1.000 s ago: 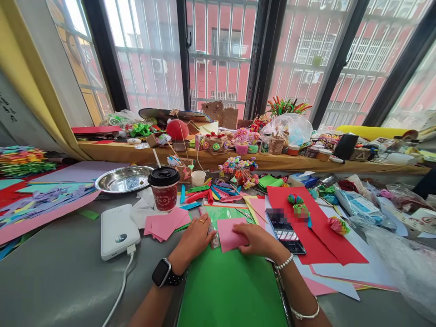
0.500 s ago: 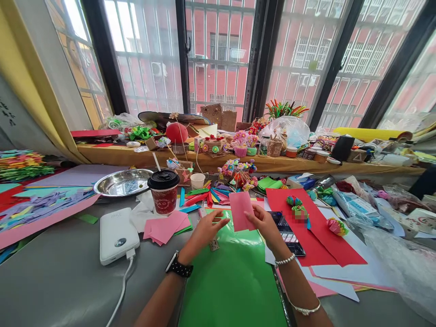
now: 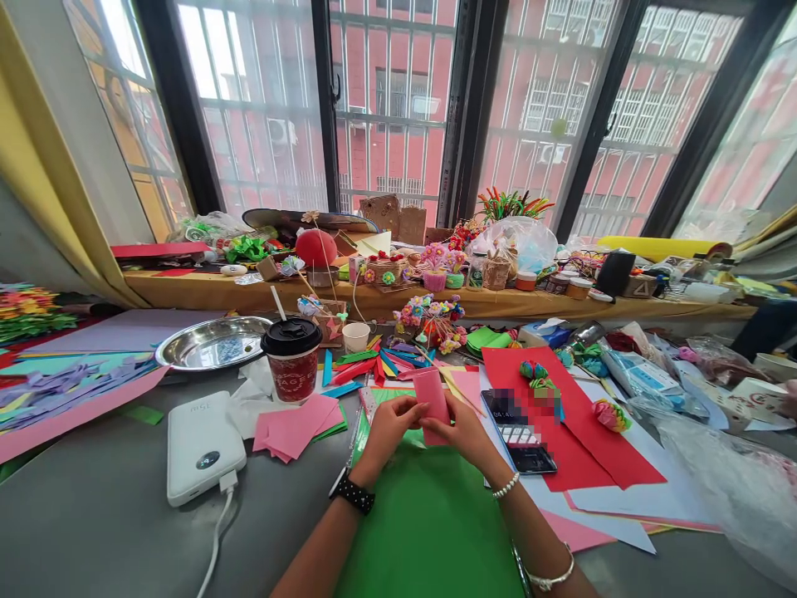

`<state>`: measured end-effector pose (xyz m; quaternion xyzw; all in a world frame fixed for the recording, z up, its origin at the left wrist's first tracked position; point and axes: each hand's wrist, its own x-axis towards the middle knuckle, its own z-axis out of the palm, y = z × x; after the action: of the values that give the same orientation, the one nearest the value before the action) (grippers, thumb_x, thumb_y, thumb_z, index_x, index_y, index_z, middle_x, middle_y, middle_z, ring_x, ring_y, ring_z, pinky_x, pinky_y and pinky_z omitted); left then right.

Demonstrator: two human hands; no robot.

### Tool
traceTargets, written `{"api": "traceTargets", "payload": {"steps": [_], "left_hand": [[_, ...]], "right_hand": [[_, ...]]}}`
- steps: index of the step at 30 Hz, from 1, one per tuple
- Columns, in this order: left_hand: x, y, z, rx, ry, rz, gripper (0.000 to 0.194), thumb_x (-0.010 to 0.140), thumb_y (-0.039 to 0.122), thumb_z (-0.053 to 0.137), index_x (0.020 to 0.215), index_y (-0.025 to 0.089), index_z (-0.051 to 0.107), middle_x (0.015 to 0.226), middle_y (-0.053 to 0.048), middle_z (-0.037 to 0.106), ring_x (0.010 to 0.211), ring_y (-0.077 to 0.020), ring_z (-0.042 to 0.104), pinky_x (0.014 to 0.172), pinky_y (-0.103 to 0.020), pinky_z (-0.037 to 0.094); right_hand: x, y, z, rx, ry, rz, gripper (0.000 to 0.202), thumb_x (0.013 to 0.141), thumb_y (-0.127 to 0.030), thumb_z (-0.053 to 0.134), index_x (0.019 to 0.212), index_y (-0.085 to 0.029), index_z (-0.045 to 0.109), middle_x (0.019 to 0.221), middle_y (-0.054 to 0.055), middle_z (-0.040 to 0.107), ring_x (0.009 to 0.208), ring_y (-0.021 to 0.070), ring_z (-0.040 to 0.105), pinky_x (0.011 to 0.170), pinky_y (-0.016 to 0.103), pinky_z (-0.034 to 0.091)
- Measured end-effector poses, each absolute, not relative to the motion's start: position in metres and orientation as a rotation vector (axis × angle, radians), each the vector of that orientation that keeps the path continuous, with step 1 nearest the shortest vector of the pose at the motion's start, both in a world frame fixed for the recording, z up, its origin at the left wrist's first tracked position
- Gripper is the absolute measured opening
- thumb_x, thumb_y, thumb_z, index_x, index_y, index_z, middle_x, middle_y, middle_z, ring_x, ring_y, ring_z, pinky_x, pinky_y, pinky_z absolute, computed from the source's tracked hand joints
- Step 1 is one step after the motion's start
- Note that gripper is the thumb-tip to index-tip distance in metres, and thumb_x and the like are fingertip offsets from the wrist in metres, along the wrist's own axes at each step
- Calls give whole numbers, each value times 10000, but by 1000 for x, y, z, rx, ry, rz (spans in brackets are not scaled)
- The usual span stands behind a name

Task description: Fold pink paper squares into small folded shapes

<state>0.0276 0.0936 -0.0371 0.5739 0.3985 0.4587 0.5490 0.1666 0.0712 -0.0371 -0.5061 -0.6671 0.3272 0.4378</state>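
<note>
Between my two hands is a small pink sheet of paper (image 3: 431, 394), held upright and looking narrower, as if bent or folded. My left hand (image 3: 393, 422) pinches its left edge with thumb and fingertips. On the right side, my right hand (image 3: 457, 425) grips it, thumb in front and fingers behind. Beneath them lies a shiny green sheet (image 3: 429, 515) on the table. Left of my hands rests a fanned pile of pink paper pieces (image 3: 292, 428), with green paper pieces (image 3: 333, 422) partly under it.
A lidded cup with a straw (image 3: 291, 370), a white power bank with cable (image 3: 205, 448) and a metal tray (image 3: 163, 355) stand left. A phone (image 3: 520, 432) and red paper (image 3: 613, 444) lie right. Colourful paper strips (image 3: 354, 374) and crafts (image 3: 432, 311) sit behind.
My left hand has moved right and taken hold of the pink paper. The paper now appears narrower and sits slightly lower. The camera view has shifted a little.
</note>
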Motion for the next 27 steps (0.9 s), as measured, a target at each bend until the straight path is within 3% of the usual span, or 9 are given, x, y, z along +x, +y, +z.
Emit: {"api": "traceTargets", "payload": {"steps": [4, 10, 16, 27], "left_hand": [[28, 92, -37, 1402, 931, 1090, 289, 557, 395, 619, 603, 111, 592, 534, 12, 553, 530, -109, 521, 519, -217, 454], [27, 90, -38, 1411, 924, 955, 286, 577, 388, 610, 632, 107, 614, 571, -6, 584, 540, -125, 548, 547, -245, 469], [27, 89, -38, 1368, 885, 865, 287, 588, 395, 603, 659, 118, 624, 588, -4, 600, 555, -126, 565, 571, -250, 477], [28, 88, -38, 1393, 867, 874, 285, 584, 406, 602, 636, 127, 615, 587, -1, 608, 546, -127, 568, 560, -239, 471]], "right_hand": [[166, 69, -34, -1220, -1701, 844, 392, 597, -411, 612, 884, -151, 551, 817, 52, 604, 716, 190, 540, 595, 275, 412], [174, 70, -28, -1013, -1361, 1167, 330, 679, -412, 533, 884, -154, 560, 839, 51, 611, 763, 168, 549, 649, 265, 429], [176, 69, -29, -1069, -1191, 1174, 327, 603, -404, 609, 787, -134, 599, 744, 49, 630, 650, 153, 557, 566, 246, 430], [177, 71, -34, -1085, -1129, 1151, 339, 548, -401, 652, 761, -143, 597, 731, 51, 651, 676, 182, 591, 580, 270, 446]]}}
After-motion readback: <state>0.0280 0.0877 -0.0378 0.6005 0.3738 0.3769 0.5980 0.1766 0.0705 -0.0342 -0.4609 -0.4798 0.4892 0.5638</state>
